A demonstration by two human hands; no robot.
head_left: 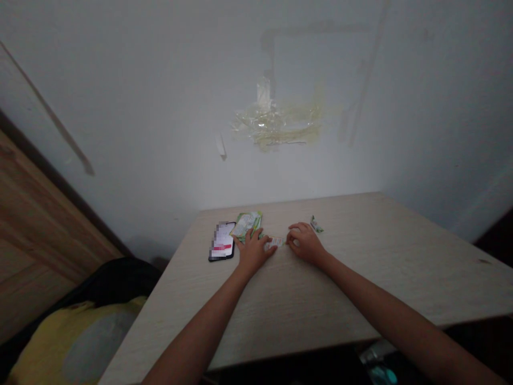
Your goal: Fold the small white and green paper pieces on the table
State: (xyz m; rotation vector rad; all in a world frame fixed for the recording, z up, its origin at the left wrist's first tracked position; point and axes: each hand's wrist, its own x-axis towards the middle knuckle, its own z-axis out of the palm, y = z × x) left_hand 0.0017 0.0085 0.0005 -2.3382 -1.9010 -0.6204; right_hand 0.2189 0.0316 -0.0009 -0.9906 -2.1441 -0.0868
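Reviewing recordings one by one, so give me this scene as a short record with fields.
Left hand: fingers spread, at the left end of a printed strip
Right hand: fingers curled, at the strip's right end
Phone: left of the green packet, screen lit
Small green piece: just beyond the right hand
Surface: pale table against a wall

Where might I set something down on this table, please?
The pale wooden table is bare right of the small green scrap and between the forearms; it is crowded around the black-framed phone, green packet, and narrow white strip between left hand and right hand.
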